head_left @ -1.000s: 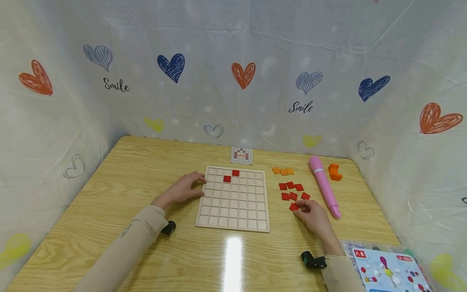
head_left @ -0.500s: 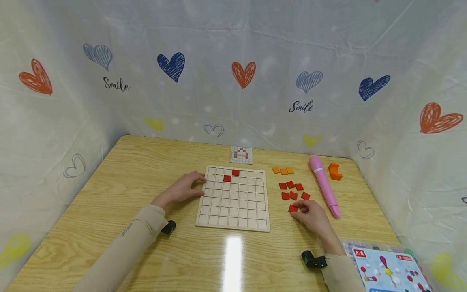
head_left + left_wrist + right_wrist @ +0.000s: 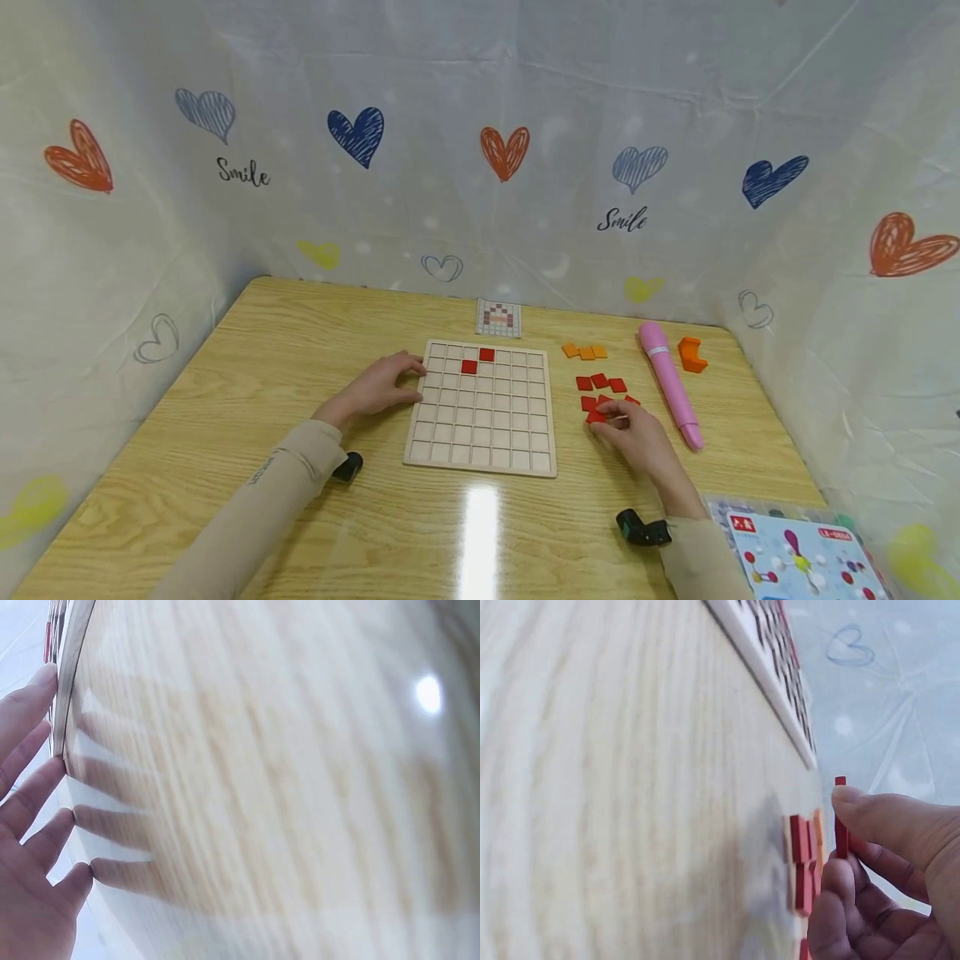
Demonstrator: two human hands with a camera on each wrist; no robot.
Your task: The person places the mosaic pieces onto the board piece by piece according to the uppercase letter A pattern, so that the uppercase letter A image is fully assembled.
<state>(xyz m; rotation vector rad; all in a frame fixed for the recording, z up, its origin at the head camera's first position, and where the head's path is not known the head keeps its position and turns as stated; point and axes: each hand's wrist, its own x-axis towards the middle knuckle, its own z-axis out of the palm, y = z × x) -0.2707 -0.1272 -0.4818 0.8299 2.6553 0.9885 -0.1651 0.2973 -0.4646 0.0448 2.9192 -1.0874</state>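
Observation:
A square wooden grid board (image 3: 480,414) lies on the table, with two red square tiles (image 3: 468,367) set in its upper cells. My left hand (image 3: 377,386) rests at the board's left edge, fingers spread; in the left wrist view its fingertips (image 3: 58,766) reach the board's side and the tabletop. Between thumb and fingers, my right hand (image 3: 639,440) pinches a red tile (image 3: 841,825), held above the table in the right wrist view. Several more red tiles (image 3: 584,383) lie loose right of the board, some partly hidden behind that hand.
Orange tiles (image 3: 586,353) lie beyond the red ones. A pink microphone-shaped stick (image 3: 670,387) and an orange bracket-like piece (image 3: 691,354) are farther right. A small printed pattern card (image 3: 498,318) sits behind the board. A box with molecule pictures (image 3: 806,554) occupies the near right corner.
My right hand has lifted the red tile from the table and moved slightly left and up, now overlapping the other red tiles. The left hand stays at the board's edge.

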